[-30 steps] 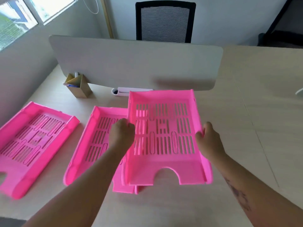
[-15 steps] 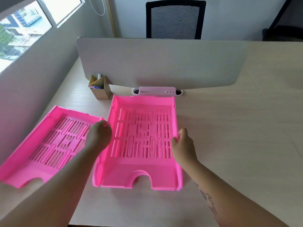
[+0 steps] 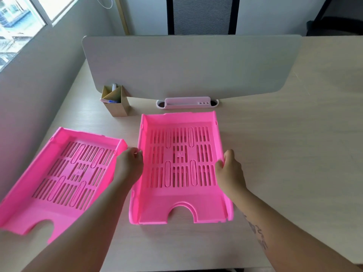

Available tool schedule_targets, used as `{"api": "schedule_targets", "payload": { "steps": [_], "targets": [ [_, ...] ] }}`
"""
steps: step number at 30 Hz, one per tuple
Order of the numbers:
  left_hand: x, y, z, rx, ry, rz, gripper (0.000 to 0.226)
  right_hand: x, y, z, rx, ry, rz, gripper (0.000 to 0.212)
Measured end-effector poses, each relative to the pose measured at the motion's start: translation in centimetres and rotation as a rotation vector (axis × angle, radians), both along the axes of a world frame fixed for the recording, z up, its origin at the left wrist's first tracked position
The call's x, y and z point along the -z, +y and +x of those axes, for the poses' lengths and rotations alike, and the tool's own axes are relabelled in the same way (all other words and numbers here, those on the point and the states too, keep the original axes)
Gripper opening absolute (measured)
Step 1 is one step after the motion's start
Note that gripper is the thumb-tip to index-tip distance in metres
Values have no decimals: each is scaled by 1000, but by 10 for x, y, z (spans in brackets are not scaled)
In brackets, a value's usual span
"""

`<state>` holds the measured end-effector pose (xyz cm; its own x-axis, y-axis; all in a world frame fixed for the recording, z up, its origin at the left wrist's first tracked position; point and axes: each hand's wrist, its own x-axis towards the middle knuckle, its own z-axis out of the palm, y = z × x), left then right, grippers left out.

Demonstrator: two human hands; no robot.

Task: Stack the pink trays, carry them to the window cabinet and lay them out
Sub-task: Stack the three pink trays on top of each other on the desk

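Stacked trays (image 3: 180,163) lie on the counter (image 3: 284,154), long axis toward the divider (image 3: 192,65) — left hand (image 3: 128,165) and right hand (image 3: 229,171) grip their side walls; open counter rightward.

Pale wood desk (image 3: 294,154) bears two pink trays (image 3: 180,205) (image 3: 29,203), pen box (image 3: 115,103), white organizer (image 3: 186,102), divider panel (image 3: 192,65)

readable text: none in the head view
pink trays (image 3: 179,163): slot pattern only, no lettering or brand legible
desk divider panel (image 3: 192,65): blank
pen holder (image 3: 115,102), just left of the divider's lower edge: no label legible
cable tray (image 3: 186,103) under the divider: three small dots, no characters
forearm mark (image 3: 257,234), right arm: dark marking, too blurred to read as text
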<state>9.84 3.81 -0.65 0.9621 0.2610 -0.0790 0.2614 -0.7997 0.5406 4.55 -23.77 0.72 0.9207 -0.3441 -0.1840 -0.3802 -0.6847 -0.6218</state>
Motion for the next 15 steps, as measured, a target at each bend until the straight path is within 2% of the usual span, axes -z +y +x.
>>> {"api": "schedule_targets", "payload": {
  "steps": [6, 8, 12, 13, 15],
  "targets": [
    [3, 5, -2, 12, -27, -17, 31, 1, -1, 0, -70, 37, 1, 11],
    [3, 9, -6, 32, 27, -71, 33, 4, 1, 0, -73, 54, 24, 5],
    [1, 8, -30, -49, 285, -484, 57, 7, 2, 1, -59, 83, 79, 27],
    [-1, 5, -36, -83, 316, -588, 61, 8, 0, 0, -63, 89, 76, 30],
    [0, -1, -42, -115, 313, -675, 67, 9, -6, 0, -62, 93, 60, 32]
  ]
}}
